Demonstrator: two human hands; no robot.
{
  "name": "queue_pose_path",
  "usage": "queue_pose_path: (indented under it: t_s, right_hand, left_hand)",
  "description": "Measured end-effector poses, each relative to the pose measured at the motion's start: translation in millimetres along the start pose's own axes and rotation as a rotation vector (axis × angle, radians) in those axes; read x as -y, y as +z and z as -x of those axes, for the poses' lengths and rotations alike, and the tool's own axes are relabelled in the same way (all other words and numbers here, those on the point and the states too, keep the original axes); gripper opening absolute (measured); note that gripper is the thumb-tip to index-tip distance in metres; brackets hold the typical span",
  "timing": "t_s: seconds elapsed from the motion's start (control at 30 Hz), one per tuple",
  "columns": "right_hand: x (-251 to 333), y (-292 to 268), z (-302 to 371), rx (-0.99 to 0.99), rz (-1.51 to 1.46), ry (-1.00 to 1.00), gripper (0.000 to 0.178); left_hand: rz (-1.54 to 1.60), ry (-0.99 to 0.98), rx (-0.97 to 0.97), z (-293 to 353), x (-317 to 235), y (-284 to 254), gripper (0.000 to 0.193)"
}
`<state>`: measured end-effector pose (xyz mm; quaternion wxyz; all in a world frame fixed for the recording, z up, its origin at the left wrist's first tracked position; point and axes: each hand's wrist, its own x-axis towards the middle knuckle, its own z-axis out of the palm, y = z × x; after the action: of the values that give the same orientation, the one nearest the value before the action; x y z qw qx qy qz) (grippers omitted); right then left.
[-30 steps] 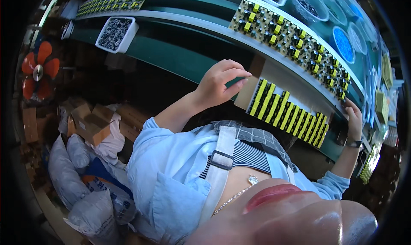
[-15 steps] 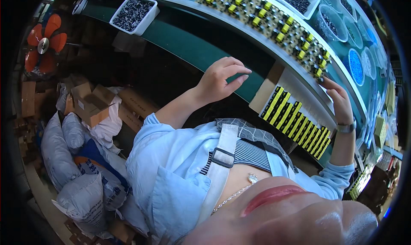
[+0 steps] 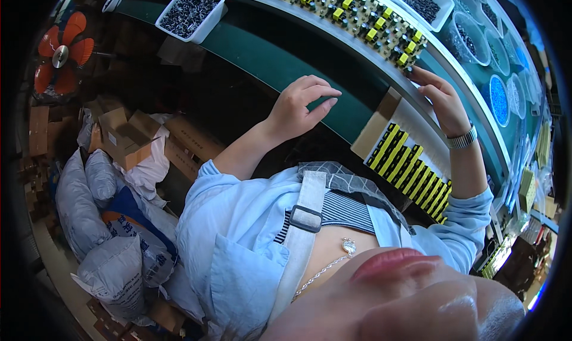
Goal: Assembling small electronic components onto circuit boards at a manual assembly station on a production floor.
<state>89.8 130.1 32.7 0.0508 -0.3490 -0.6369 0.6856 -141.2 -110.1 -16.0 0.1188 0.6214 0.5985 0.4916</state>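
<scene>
My left hand (image 3: 301,106) hovers over the near edge of the green bench, holding nothing, its thumb and forefinger apart. My right hand (image 3: 444,103), with a metal-banded watch on the wrist, reaches up to a metal rail (image 3: 357,43). Its fingertips touch the right end of a row of circuit boards (image 3: 381,34) fitted with yellow block components and small black cylinders. The thumb stands apart from the forefinger. Below the right hand, an open cardboard box (image 3: 372,123) holds rows of yellow-and-black block components (image 3: 411,168).
A white tub (image 3: 190,16) of small leaded parts stands on the bench (image 3: 256,61) at the far left. Beyond the rail are a white tray (image 3: 417,1) of black parts and a tub of blue pieces (image 3: 499,100). Sacks (image 3: 113,275), cartons (image 3: 128,138) and an orange-bladed fan (image 3: 62,55) are at left.
The row of circuit boards has slid left along the rail, with my right hand following at its end. My left hand has shifted slightly left.
</scene>
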Motion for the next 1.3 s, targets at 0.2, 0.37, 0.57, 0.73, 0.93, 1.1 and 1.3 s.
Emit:
queue_pose_path:
  t_s: [0.2,0.37,0.57,0.73,0.93,1.1,1.3]
  right_hand:
    - [-5.2,3.3,-9.8,0.007,0.005,-0.027,0.051]
    - [-4.0,10.0,-3.5,-0.012,0.035,-0.048,0.05]
    - [-21.4,-10.3,62.2,-0.169,0.555,-0.417,0.043]
    - [-75.6,-16.9,178.4,-0.461,0.617,-0.306,0.038]
    - [-167.2,-3.1,266.1,-0.906,0.914,0.075,0.041]
    - [-182.7,3.0,259.7,-0.89,0.701,-0.006,0.042]
    - [-183.9,-14.1,261.9,-0.727,0.261,0.021,0.042]
  left_hand:
    - [-0.013,0.001,0.004,3.3,-0.1,0.3,0.014]
    - [-0.006,0.008,0.022,2.8,-3.5,2.6,0.014]
    - [-0.001,-0.011,0.025,-1.9,-3.8,14.2,0.014]
    - [-0.003,0.049,0.177,7.3,-8.9,19.6,0.032]
    - [-0.089,0.184,0.476,3.9,-28.1,51.4,0.078]
    - [-0.175,0.229,0.538,7.4,-17.4,70.8,0.103]
    - [-0.222,0.199,0.456,16.3,-8.0,66.8,0.101]
